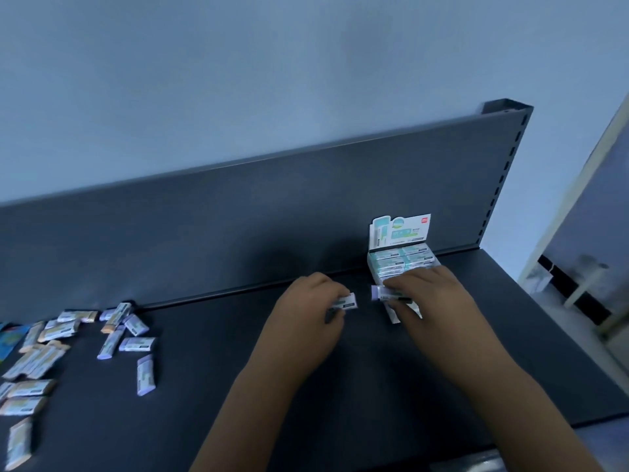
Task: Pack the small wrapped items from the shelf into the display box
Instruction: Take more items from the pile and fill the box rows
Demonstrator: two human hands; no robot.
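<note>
Head view: the display box (381, 277) is stood at the far right of the dark shelf (238, 376), close against the back panel (238, 216). Its header card (401, 233) is raised, so the open tray faces the person, and rows of packed items are seen inside. One wrapped item (346, 301) is pinched in the curled fingers of the left hand (306, 306) just left of the box, seemingly kept ready as the next piece. A second wrapped item (383, 292) is gripped by the curled fingers of the right hand (429, 294) at the box's near edge, apparently to be slotted into the front row. Loose wrapped items (136, 344) are scattered on the shelf at the left, well apart from the box.
</note>
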